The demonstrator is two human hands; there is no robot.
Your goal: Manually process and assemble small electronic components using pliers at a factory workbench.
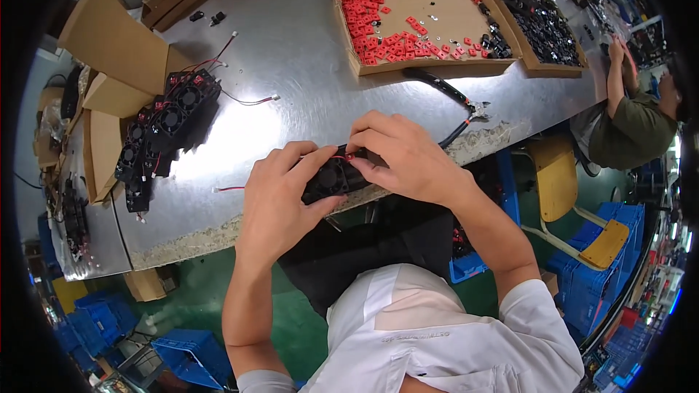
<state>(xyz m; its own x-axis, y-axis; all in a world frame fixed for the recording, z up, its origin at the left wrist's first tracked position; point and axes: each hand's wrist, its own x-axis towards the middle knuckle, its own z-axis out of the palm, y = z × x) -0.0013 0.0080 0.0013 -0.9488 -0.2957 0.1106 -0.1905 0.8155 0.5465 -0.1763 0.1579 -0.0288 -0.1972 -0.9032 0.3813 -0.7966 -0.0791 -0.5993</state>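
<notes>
At the near edge of the metal table, my left hand (280,193) grips a black cooling fan unit (329,178) by its left side, thumb in front and fingers behind. A thin red wire runs from it, its white plug (215,190) sticking out left of my hand. My right hand (400,156) is closed over the unit's right part, thumb and fingertips pinching a small red piece (349,157) by the wire. The fingers partly hide that piece. Side cutters (451,102) with black handles lie beyond my right hand, apart from it.
Fan units with wires (175,116) are piled at the left beside an open cardboard box (109,94). A shallow cardboard tray (429,69) holds many red pieces; a second tray (561,69) holds black parts. At right sit a yellow chair (553,175) and another person (633,127).
</notes>
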